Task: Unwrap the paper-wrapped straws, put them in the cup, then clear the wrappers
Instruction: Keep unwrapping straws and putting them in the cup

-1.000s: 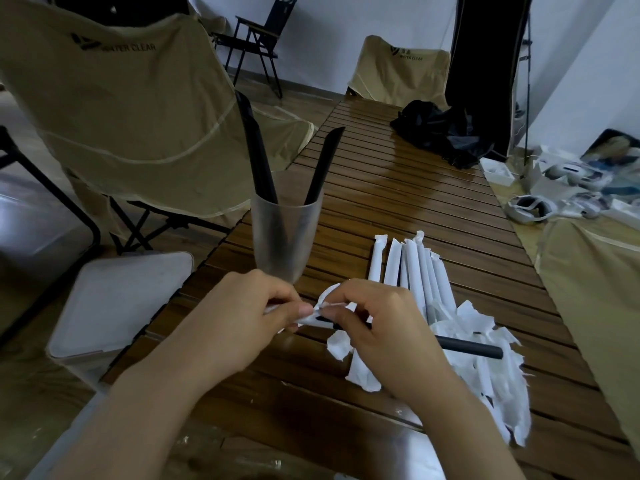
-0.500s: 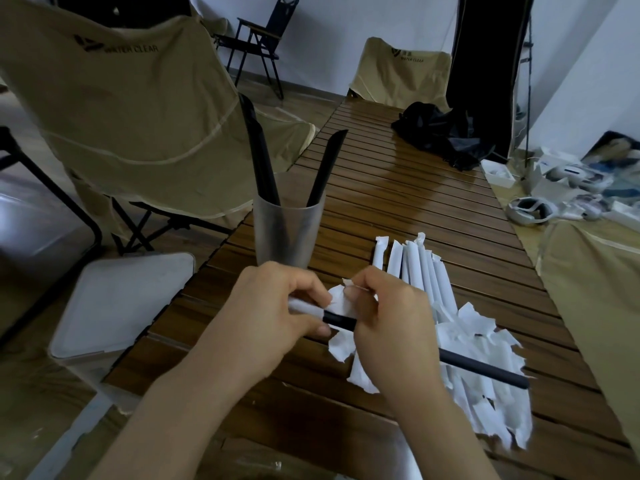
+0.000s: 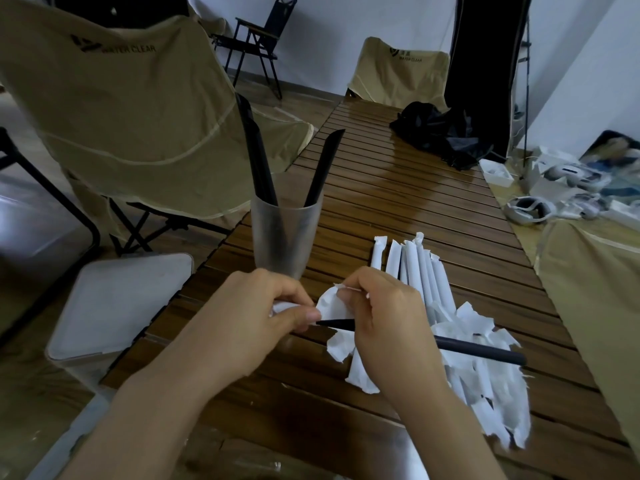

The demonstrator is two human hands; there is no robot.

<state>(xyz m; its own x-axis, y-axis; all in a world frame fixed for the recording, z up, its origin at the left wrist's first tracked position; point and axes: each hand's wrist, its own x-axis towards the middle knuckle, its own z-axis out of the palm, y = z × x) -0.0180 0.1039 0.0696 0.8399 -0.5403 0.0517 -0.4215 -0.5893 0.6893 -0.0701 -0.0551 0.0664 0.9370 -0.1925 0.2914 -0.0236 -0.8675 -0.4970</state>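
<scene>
A frosted plastic cup (image 3: 284,237) stands on the slatted wooden table (image 3: 398,188) with several black straws (image 3: 258,157) leaning in it. My left hand (image 3: 249,317) pinches the crumpled end of a white paper wrapper (image 3: 327,303). My right hand (image 3: 384,323) grips a black straw (image 3: 481,351) that lies almost bare, its pointed tip showing between my hands; the fingers also pinch a torn strip of paper. Several wrapped straws (image 3: 412,265) lie side by side just beyond my right hand. A heap of torn wrappers (image 3: 485,386) lies to the right.
A grey lidded bin (image 3: 117,303) sits on the floor beside the table's left edge. Beige folding chairs (image 3: 131,109) stand at left and at the far end. A black cloth bundle (image 3: 440,136) lies on the far table. White headsets (image 3: 530,209) rest at right.
The straw has slid out to the right, so more black shaft shows past my right hand. The wrapper has bunched up between my hands, with only the straw's tip left near my left fingers.
</scene>
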